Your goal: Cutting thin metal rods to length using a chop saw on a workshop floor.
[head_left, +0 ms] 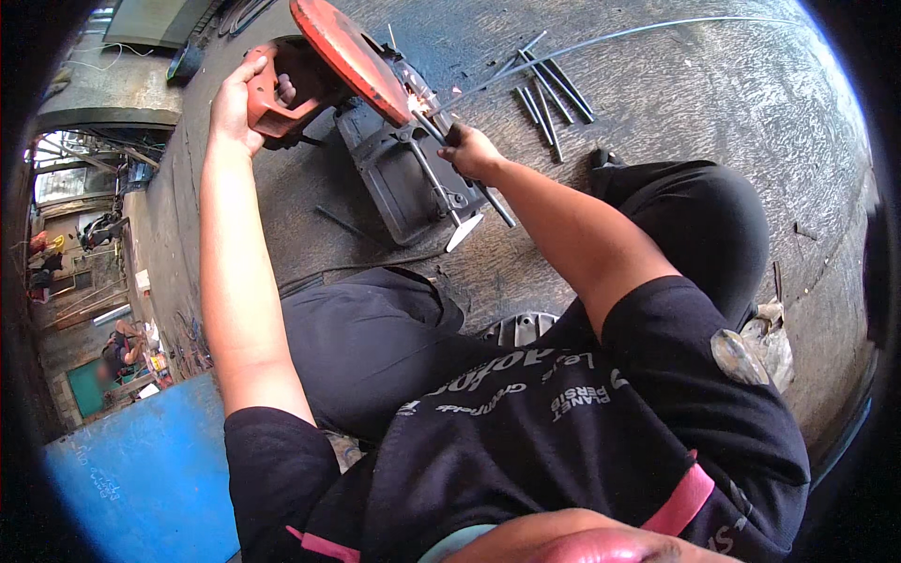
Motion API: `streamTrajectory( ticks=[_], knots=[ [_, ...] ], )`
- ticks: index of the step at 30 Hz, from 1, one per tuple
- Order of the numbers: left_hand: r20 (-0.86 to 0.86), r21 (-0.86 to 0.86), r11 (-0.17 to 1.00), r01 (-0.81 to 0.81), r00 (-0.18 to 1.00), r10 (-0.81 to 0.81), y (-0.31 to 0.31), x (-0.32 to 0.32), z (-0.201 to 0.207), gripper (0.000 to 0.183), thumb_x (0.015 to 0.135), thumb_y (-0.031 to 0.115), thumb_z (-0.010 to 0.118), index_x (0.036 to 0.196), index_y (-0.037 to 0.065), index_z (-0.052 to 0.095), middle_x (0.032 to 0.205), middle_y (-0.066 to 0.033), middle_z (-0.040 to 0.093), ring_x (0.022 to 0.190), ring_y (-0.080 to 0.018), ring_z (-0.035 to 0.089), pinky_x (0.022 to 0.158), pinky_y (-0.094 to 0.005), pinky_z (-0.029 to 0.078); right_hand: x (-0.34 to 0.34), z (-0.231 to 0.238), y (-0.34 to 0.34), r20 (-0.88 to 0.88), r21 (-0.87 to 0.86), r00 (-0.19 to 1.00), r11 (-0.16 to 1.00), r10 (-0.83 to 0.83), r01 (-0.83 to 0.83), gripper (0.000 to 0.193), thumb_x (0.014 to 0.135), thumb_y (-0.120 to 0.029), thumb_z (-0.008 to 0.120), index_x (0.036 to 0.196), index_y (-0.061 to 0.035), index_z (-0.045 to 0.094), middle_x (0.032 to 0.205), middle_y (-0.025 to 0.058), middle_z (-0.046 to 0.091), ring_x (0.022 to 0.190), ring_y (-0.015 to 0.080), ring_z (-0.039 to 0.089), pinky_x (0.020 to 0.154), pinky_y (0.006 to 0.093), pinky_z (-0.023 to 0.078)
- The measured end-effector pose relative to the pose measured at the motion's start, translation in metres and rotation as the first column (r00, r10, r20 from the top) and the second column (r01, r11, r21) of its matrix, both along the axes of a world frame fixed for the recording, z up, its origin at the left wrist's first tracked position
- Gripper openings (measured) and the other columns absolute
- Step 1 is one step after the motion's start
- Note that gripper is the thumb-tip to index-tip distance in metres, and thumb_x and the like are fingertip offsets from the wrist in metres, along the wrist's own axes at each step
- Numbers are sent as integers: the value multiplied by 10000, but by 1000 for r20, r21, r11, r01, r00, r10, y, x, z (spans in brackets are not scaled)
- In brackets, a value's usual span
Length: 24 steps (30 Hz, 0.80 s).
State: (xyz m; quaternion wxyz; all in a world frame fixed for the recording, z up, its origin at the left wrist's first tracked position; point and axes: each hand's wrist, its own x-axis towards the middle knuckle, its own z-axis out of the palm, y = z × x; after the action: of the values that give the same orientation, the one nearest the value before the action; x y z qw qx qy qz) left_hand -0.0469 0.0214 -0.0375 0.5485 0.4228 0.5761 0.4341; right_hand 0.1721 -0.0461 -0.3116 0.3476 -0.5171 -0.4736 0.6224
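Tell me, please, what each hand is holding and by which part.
The left hand has its grip around the handle of the orange cut-off saw; the right hand has its grip on a metal rod, part-way along its length.

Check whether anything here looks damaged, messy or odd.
The red guard has dark scuffs along its edge, so it looks worn. Sparks show close to the ungloved right grip on a metal bar, which seems risky. Loose metal rods lie at uneven angles on the floor, looking untidy.
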Motion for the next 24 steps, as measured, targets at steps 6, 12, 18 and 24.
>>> streamTrajectory(
  ticks=[6,12,18,24],
  knots=[
    [-15,-10,1000,11,1000,-11,4,5,-1,384,882,224,530,1199,24,451,983,-81,542,808,-172,556,715,-303,514,0,-16,1,231,31,971,997,59,-68,447,716,-155,726,1113,-55,545,972,152,635,940,294,600,817,369,459],
    [9,-8,1000,14,1000,-14,7,11,-1,385,882,220,533,1196,16,446,979,-88,538,811,-171,553,720,-299,516,-16,-37,-9,286,311,947,920,147,-237,290,718,-171,723,912,-40,552,837,147,630,817,274,602,764,379,464],
    [28,10,1000,6,1000,-6,1,9,-2,345,863,215,554,1129,12,468,899,-69,518,780,-159,545,692,-297,517,4,-57,-8,616,60,785,997,-69,41,228,755,-207,619,884,-20,615,924,235,627,915,384,602,802,439,487],
    [26,-15,999,33,999,-33,10,10,-5,365,853,222,564,1146,27,467,963,-76,509,815,-173,543,709,-313,519,50,-70,3,411,-139,892,955,-186,263,329,766,-289,692,869,21,654,829,191,664,768,303,660,674,382,521]
  ],
)
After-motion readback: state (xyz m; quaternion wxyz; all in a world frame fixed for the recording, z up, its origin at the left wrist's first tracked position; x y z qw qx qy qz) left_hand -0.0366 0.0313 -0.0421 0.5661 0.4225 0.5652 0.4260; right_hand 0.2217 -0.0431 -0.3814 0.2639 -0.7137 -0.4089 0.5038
